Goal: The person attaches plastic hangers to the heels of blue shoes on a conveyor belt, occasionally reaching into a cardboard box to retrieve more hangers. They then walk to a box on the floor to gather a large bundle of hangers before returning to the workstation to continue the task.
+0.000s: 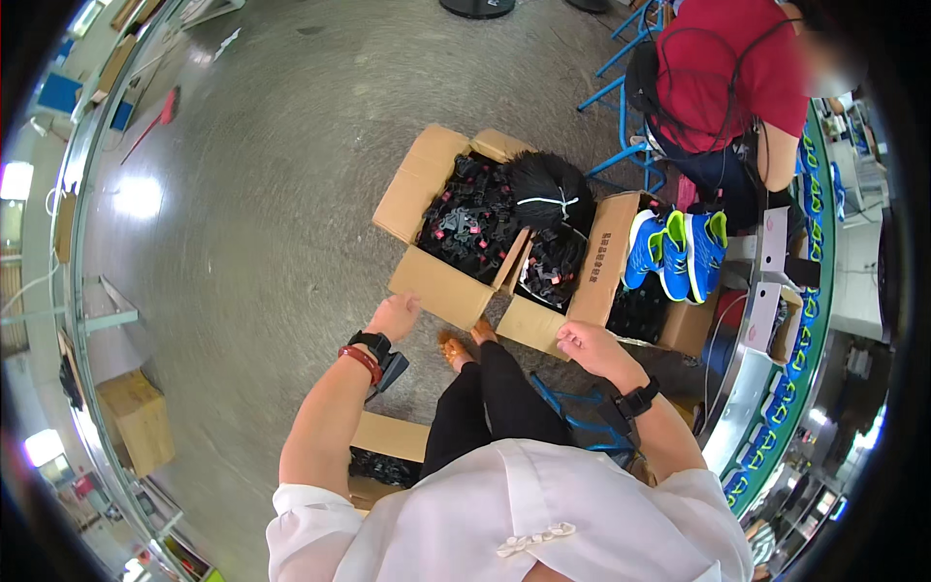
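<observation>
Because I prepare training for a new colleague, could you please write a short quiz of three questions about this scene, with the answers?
1. Choose: what colour is the tie around the black bundle? (a) red (b) white (c) green
2. True or false: the blue shoes stand on the floor.
3. Short answer: which of the person's hands is nearer to the blue shoes?

Key:
1. b
2. False; they are on top of the open carton at right.
3. The right hand; the left hand is by a carton flap farther left.
</observation>
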